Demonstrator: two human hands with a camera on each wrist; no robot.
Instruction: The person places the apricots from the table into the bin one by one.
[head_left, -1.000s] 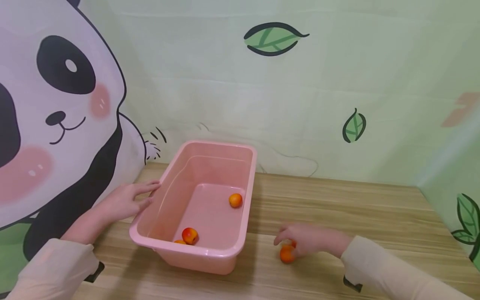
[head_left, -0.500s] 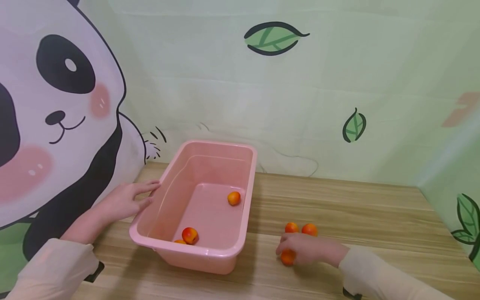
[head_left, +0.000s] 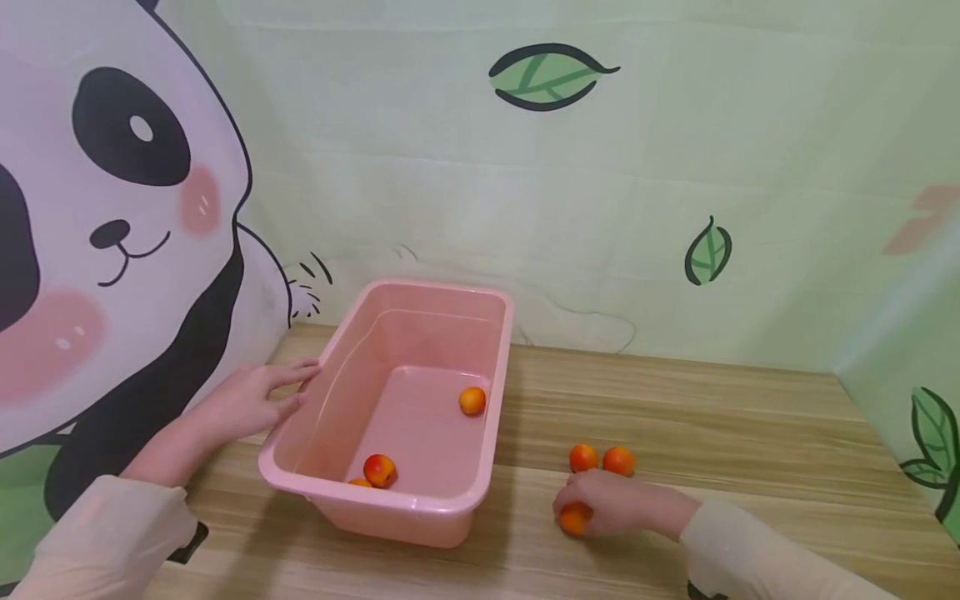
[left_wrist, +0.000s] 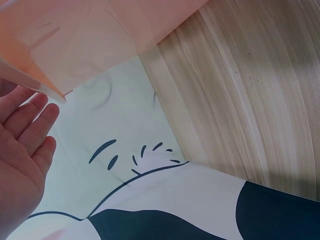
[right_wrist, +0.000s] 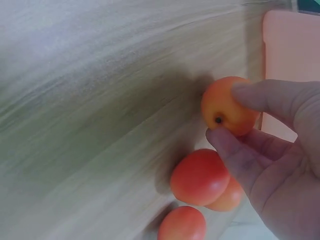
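One hand [head_left: 609,502] pinches fruit [head_left: 573,521], tub rim [head_left: 500,400] standing apart.

Pale green back wall [head_left: 420,192], faintly creased, stands behind table [head_left: 697,408] with light wood-grain top. Large cartoon panda [head_left: 153,312], pink-cheeked, fills left side. Dark-outlined green leaf [head_left: 546,79] printed high near middle; smaller leaf [head_left: 708,254] lower, toward right. Reddish mark [head_left: 921,218] sits at far right, leaf cluster [head_left: 933,437] below. Pale streak [head_left: 900,296] slants up from table's far right corner.

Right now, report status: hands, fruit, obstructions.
Left hand at rim of pink tub. Right hand pinches orange fruit. Possibly in the way: tub's raised rim; loose fruits close by.
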